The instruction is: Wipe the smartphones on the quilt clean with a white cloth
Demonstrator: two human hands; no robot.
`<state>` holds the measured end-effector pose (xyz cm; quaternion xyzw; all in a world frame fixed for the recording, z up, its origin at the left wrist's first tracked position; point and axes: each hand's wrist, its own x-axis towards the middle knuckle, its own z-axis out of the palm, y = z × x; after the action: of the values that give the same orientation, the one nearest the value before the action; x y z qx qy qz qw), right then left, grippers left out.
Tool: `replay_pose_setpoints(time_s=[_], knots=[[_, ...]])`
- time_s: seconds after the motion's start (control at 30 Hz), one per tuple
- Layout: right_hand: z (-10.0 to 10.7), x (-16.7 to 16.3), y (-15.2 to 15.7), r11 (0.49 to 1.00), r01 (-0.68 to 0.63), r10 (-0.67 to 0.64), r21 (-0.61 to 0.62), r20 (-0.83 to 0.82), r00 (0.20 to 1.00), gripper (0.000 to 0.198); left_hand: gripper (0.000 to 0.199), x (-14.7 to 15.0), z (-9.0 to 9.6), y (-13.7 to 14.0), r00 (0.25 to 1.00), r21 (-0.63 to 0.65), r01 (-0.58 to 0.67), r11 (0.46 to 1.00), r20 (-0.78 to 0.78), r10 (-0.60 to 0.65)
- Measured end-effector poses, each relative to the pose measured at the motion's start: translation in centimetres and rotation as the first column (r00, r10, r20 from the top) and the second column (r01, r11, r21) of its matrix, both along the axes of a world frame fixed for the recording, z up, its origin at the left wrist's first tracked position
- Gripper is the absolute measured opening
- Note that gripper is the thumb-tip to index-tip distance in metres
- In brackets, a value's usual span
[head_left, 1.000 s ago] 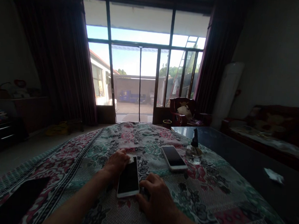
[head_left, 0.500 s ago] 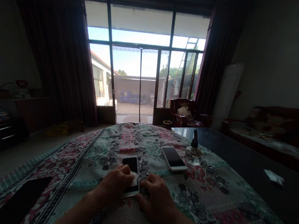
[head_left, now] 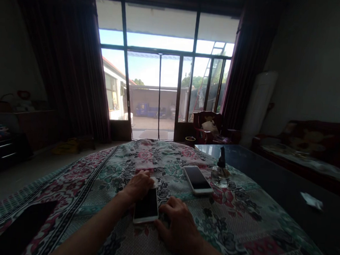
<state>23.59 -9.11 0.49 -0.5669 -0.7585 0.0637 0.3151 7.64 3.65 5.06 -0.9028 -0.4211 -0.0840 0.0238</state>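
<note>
Evidently, the slim white-framed phone with a black glass screen lies flat and face up on the bench covered with a floral green, pink and white cloth. The person's left hand reaches over its far end, the grip bunched narrow around a small wad of soft white material, part of which shows past the fingers. The right hand rests by the near right edge, fingers curled and thumb low beside the frame; the room is dim, so I cannot tell whether that grip pinches the phone or merely leans against it. I judge the phone light and stiff, its glass smooth enough to skid and liable to crack if dropped, while the loose cloth beneath may shift with it. The best hold is along the two long side edges, thumb opposite fingers, keeping hard pressure off the screen. The wad looks nearly weightless and limp, so a gentle pinch should suffice. Farther to the right are a second white-framed phone and a clear squat bottle with a black nozzle top, which probably tips easily.
</note>
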Motion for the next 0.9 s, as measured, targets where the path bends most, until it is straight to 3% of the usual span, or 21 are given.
replay_pose_setpoints(time_s=[0.1,0.23,0.53,0.9], knots=[[0.0,0.0,0.0,1.0,0.002,-0.002,-0.003,-0.002,1.0,0.014,0.033,1.0,0.1,1.3,0.998,0.004,-0.063,0.998,-0.006,0.063],[0.0,0.0,0.1,1.0,0.003,-0.003,-0.006,-0.003,1.0,0.014,0.034,1.1,0.0,1.1,0.998,0.014,-0.064,0.998,-0.02,0.064],[0.2,0.0,0.0,1.0,0.014,-0.014,-0.013,0.003,1.0,0.014,0.027,-1.5,-0.3,-4.0,0.997,0.012,0.054,0.998,-0.053,-0.054],[0.6,-0.4,0.1,1.0,0.03,-0.029,-0.002,0.066,0.997,0.028,0.025,-4.6,-1.4,-8.6,0.998,0.015,0.063,0.998,-0.001,-0.063]])
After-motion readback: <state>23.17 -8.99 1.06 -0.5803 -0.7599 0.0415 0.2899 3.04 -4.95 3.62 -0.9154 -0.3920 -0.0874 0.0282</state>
